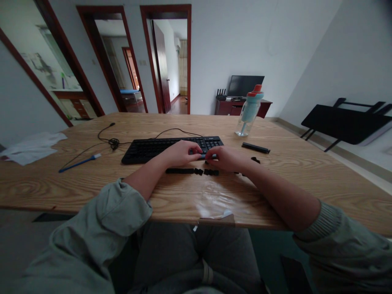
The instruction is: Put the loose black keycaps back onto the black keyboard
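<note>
A black keyboard (159, 148) lies on the wooden table (92, 179), its cable trailing off to the left. My left hand (181, 152) rests on the keyboard's front right edge with fingers curled. My right hand (225, 158) sits just beside it, fingers also curled, their tips meeting the left hand's at the keyboard's lower right corner. What they pinch there is too small to make out. A row of loose black keycaps (192, 171) lies on the table just in front of both hands.
A blue-and-white brush or pen (80, 162) lies left of the keyboard. A clear bottle with an orange cap (249, 111) stands at the back right, a long black strip (255, 148) and a small black piece (255, 160) near it. White cloth (32, 147) lies far left.
</note>
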Demonstrator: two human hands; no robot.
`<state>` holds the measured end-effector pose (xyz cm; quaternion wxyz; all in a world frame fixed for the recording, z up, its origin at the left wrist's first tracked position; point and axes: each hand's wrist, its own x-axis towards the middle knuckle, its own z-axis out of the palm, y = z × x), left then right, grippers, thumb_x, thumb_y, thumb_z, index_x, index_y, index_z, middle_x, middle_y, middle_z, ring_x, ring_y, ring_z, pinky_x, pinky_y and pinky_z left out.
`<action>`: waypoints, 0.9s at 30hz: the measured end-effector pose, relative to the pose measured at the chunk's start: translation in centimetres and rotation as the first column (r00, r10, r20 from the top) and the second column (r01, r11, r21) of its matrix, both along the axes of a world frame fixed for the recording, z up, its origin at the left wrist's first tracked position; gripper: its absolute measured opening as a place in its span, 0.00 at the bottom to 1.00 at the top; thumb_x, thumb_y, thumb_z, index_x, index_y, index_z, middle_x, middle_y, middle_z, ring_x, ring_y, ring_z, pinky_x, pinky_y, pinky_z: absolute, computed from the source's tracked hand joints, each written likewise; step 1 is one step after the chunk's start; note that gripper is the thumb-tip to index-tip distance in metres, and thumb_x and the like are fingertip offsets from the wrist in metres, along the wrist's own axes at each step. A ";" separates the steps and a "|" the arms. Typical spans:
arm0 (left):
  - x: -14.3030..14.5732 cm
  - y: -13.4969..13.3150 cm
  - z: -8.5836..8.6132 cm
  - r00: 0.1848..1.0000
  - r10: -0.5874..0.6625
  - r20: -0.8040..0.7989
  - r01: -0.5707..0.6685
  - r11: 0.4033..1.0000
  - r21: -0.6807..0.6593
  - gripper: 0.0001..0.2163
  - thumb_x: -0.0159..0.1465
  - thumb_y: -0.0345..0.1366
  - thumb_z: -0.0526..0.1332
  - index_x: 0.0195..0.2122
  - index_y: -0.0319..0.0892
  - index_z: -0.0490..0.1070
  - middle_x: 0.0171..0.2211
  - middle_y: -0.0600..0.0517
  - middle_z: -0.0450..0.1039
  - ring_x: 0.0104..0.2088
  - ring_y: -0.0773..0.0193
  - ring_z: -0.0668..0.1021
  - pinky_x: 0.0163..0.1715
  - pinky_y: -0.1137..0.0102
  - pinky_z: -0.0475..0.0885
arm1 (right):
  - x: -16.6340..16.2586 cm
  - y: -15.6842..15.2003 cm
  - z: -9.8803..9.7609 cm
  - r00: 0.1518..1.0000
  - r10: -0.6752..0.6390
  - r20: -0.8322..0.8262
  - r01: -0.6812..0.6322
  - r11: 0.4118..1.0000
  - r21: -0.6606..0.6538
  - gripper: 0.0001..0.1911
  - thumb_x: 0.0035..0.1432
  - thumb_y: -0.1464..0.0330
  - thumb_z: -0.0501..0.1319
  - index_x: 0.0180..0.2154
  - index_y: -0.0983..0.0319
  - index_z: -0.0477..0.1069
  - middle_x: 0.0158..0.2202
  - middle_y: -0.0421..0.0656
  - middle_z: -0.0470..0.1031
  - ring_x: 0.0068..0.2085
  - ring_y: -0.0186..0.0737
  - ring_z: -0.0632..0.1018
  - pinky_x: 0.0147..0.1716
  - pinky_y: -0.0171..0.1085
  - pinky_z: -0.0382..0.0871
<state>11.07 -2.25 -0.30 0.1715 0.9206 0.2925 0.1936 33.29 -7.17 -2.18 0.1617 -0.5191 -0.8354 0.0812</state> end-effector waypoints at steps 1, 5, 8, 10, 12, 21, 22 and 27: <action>0.1 -0.1 0.0 1.000 -0.002 -0.012 0.002 1.000 0.002 0.14 0.63 0.43 0.61 0.43 0.41 0.79 0.37 0.50 0.80 0.35 0.63 0.77 0.37 0.71 0.69 | 0.0 0.0 0.0 1.000 -0.016 0.001 0.016 1.000 -0.009 0.09 0.58 0.67 0.62 0.40 0.56 0.79 0.38 0.41 0.82 0.35 0.40 0.78 0.35 0.35 0.68; 0.4 -0.1 0.1 0.998 -0.009 -0.058 0.009 1.000 0.007 0.14 0.63 0.43 0.60 0.43 0.40 0.80 0.36 0.49 0.80 0.34 0.62 0.78 0.37 0.70 0.68 | 0.2 -0.1 0.0 0.998 -0.053 0.022 0.054 0.998 -0.045 0.09 0.59 0.64 0.62 0.39 0.56 0.80 0.36 0.42 0.82 0.33 0.40 0.78 0.31 0.36 0.67; 0.8 -0.1 0.1 0.994 -0.035 -0.104 0.035 0.999 0.002 0.13 0.62 0.40 0.60 0.43 0.41 0.80 0.37 0.49 0.81 0.35 0.62 0.78 0.37 0.70 0.68 | 0.0 -0.1 -0.2 0.999 -0.030 -0.009 0.030 0.998 -0.058 0.10 0.59 0.65 0.62 0.41 0.56 0.80 0.36 0.42 0.82 0.32 0.39 0.77 0.31 0.35 0.67; 1.1 -0.2 0.2 0.990 -0.043 -0.135 0.043 0.999 -0.001 0.13 0.61 0.38 0.61 0.42 0.42 0.81 0.36 0.49 0.81 0.35 0.61 0.78 0.36 0.70 0.68 | -0.2 0.0 -0.6 0.999 -0.010 -0.046 0.007 0.998 -0.060 0.10 0.59 0.66 0.61 0.41 0.57 0.80 0.36 0.41 0.82 0.32 0.38 0.77 0.31 0.34 0.66; 1.3 -0.3 0.2 0.988 -0.033 -0.151 0.034 0.999 0.004 0.12 0.60 0.38 0.62 0.41 0.41 0.81 0.35 0.49 0.81 0.34 0.61 0.78 0.35 0.70 0.68 | -0.3 0.3 -1.0 0.995 0.011 -0.096 -0.016 0.999 -0.047 0.09 0.59 0.67 0.61 0.40 0.59 0.79 0.35 0.42 0.81 0.32 0.38 0.77 0.30 0.34 0.65; 1.5 -0.3 0.4 0.988 -0.020 -0.150 0.021 1.000 0.008 0.12 0.63 0.38 0.60 0.40 0.40 0.81 0.35 0.49 0.81 0.33 0.63 0.78 0.35 0.71 0.67 | 1.2 1.3 -0.6 0.908 -0.077 -0.411 0.067 0.997 -0.038 0.12 0.60 0.65 0.62 0.46 0.60 0.71 0.38 0.45 0.81 0.31 0.37 0.76 0.29 0.34 0.67; 1.6 -0.3 0.3 0.988 -0.023 -0.150 0.023 1.000 -0.006 0.12 0.63 0.38 0.60 0.40 0.41 0.81 0.35 0.49 0.81 0.33 0.63 0.78 0.35 0.71 0.67 | 1.4 1.2 -0.2 0.905 -0.094 -0.414 0.093 0.995 -0.022 0.13 0.60 0.65 0.62 0.46 0.60 0.72 0.37 0.45 0.81 0.30 0.37 0.75 0.29 0.34 0.67; 2.7 0.2 -0.3 0.979 -0.076 -0.191 0.067 0.996 -0.051 0.10 0.60 0.36 0.62 0.39 0.42 0.82 0.34 0.49 0.82 0.33 0.62 0.79 0.34 0.70 0.68 | 2.5 0.7 1.0 0.912 -0.128 -0.389 0.159 0.986 0.049 0.13 0.58 0.63 0.63 0.42 0.62 0.76 0.35 0.45 0.80 0.31 0.38 0.74 0.30 0.36 0.67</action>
